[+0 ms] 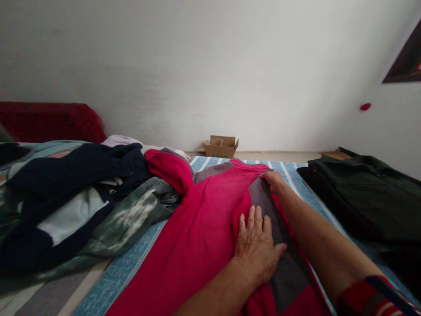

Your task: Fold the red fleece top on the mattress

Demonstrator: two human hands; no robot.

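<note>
A red fleece garment (200,228) with grey panels lies spread on a blue striped bedspread (131,259). My left hand (258,245) rests flat on it, fingers stretched out, at the edge of a grey panel (286,267). My right hand (272,181) reaches farther out and pinches the garment's far edge near the shoulder. One red sleeve (169,169) is folded up toward the pile at the left.
A heap of dark blue, green and pale clothes (75,202) covers the left of the bed. Dark green folded clothes (368,193) lie at the right. A small cardboard box (221,146) stands on the floor by the white wall. A red blanket (49,120) is at far left.
</note>
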